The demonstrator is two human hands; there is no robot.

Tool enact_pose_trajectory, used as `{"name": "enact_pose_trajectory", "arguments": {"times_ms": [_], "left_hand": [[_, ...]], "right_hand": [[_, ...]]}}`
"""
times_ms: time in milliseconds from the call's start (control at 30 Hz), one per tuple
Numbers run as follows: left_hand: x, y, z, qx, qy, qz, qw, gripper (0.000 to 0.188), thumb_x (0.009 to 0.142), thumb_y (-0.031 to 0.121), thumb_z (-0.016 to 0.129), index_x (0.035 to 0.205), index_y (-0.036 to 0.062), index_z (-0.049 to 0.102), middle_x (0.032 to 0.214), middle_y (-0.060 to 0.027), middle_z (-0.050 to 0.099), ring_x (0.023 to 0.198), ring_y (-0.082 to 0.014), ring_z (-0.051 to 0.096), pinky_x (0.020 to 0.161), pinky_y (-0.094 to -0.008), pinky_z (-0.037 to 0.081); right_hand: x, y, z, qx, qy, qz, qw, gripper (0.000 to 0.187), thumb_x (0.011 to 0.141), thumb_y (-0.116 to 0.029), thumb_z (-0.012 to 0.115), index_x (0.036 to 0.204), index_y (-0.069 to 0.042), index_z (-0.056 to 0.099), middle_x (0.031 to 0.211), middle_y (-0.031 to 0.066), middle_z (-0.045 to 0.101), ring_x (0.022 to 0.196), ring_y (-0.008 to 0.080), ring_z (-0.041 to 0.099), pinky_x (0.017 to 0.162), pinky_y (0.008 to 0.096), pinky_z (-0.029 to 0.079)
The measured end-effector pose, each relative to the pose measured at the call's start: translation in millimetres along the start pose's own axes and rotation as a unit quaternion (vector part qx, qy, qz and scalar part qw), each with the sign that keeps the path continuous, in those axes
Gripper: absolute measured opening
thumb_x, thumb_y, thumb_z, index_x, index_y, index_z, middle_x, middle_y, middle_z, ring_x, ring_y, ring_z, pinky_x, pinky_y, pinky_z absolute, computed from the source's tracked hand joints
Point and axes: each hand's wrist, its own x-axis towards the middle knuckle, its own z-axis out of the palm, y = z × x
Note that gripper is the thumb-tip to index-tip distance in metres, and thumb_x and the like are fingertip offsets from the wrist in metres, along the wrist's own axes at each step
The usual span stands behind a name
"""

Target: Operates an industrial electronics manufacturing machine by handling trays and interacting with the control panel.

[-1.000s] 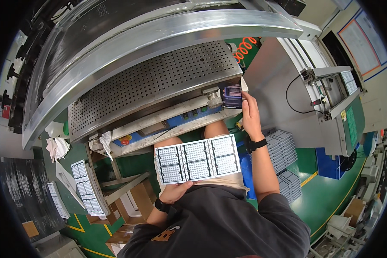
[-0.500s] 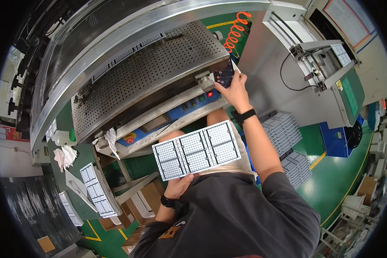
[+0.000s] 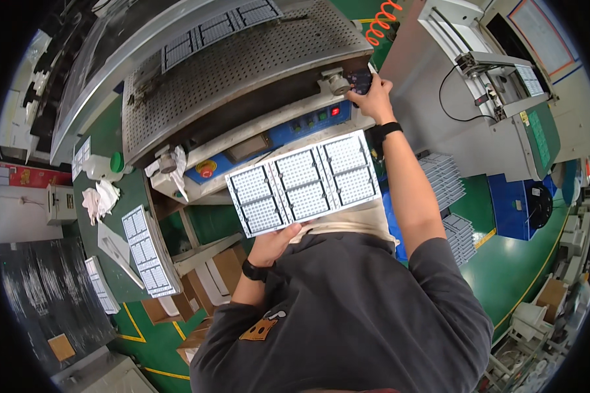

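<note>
My left hand (image 3: 275, 243) holds a white circuit-board panel (image 3: 303, 184) by its lower edge, thumb on top. The panel has three sections with black borders and rows of small pale squares, and it is tilted above my lap. My right hand (image 3: 375, 98) reaches to the right front corner of the machine. Its thumb and fingers close around a dark piece with small coloured marks (image 3: 359, 82), beside a metal knob (image 3: 335, 82); what exactly it grips is partly hidden. Another white panel (image 3: 219, 29) lies on the perforated metal bed (image 3: 255, 75), partly under the machine's frame.
A blue control strip (image 3: 288, 131) with a red button (image 3: 206, 169) runs below the bed. On the left green table (image 3: 98, 229) are stacked panels (image 3: 152, 252), rags (image 3: 100, 198) and a green-capped bottle (image 3: 108, 165). Grey stacked panels (image 3: 444, 180) stand at right, near a blue box (image 3: 510, 206).
The metal frame over the bed has risen, uncovering more of the panel there. My view has shifted; the held panel sits nearer the control strip. Both hands keep their grips.
</note>
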Motion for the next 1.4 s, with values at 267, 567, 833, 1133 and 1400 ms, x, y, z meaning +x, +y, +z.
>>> {"name": "enact_pose_trajectory", "arguments": {"times_ms": [267,567,833,1133,1400], "left_hand": [[0,14,11,0.192,-0.008,0.067,0.979,0.036,0.096,0.004,0.065,0.131,-0.0016,0.058,0.121,-0.0136,0.068,0.111,-0.0241,0.066,0.1,-0.0372,0.052],[30,-2,55,0.122,-0.053,0.118,0.984,0.025,0.097,0.003,0.066,0.122,-0.0004,0.065,0.113,-0.007,0.07,0.099,-0.0148,0.066,0.082,-0.0281,0.056],[61,-48,116,0.132,-0.106,0.067,0.983,0.024,0.099,0.01,0.065,0.121,-0.0006,0.066,0.112,-0.0069,0.07,0.102,-0.0141,0.065,0.086,-0.0273,0.053],[80,-85,139,0.401,-0.299,0.179,0.847,0.053,0.09,0.011,0.074,0.138,-0.001,0.053,0.135,-0.0152,0.058,0.123,-0.0246,0.056,0.1,-0.0358,0.048],[73,-57,45,0.331,-0.288,-0.102,0.893,0.051,0.093,0.003,0.066,0.142,0.004,0.051,0.141,-0.0106,0.057,0.13,-0.0222,0.054,0.107,-0.0349,0.045]], "right_hand": [[-113,3,-35,0.218,0.074,-0.099,0.968,0.049,0.099,-0.022,0.063,0.139,0.003,0.048,0.127,0.0203,0.058,0.116,0.03,0.058,0.101,0.0368,0.046],[-289,-30,-61,0.65,-0.276,0.007,0.708,0.046,0.105,-0.025,0.056,0.145,-0.006,0.046,0.14,0.0067,0.055,0.127,0.0201,0.053,0.104,0.0407,0.044],[-304,-24,-90,0.718,-0.062,0.116,0.683,0.03,0.108,-0.026,0.049,0.132,-0.009,0.057,0.123,0.0,0.063,0.114,0.0124,0.057,0.103,0.0362,0.043],[-346,51,-169,0.664,0.131,0.193,0.71,0.024,0.107,-0.016,0.049,0.122,0.0,0.058,0.122,0.0103,0.066,0.112,0.0201,0.066,0.097,0.0346,0.055],[-391,153,-257,0.364,0.171,0.345,0.848,0.023,0.104,-0.012,0.051,0.101,0.008,0.061,0.081,0.0046,0.064,0.07,0.0103,0.062,0.071,0.0201,0.056]]}}
